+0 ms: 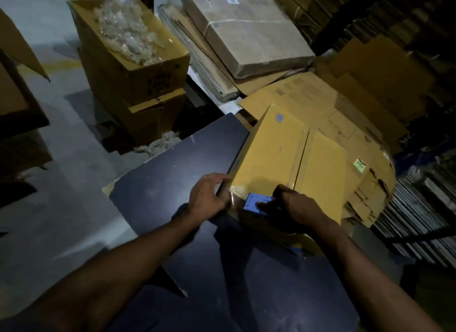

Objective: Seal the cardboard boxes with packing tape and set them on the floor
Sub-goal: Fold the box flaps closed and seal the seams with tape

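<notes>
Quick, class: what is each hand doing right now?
Left hand: grips the box at its near corner.
Right hand: holds the blue tape dispenser against the box.

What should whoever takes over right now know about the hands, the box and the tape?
Left hand: grips the near left corner of the box, steadying it.
Right hand: holds the blue tape dispenser at the box's near edge.
The box sits on the dark table, flaps closed, clear tape along the centre seam.
Done: the seam looks taped end to end.
Left: cut the tape at the near edge, press it down, then set the box on the floor.
</notes>
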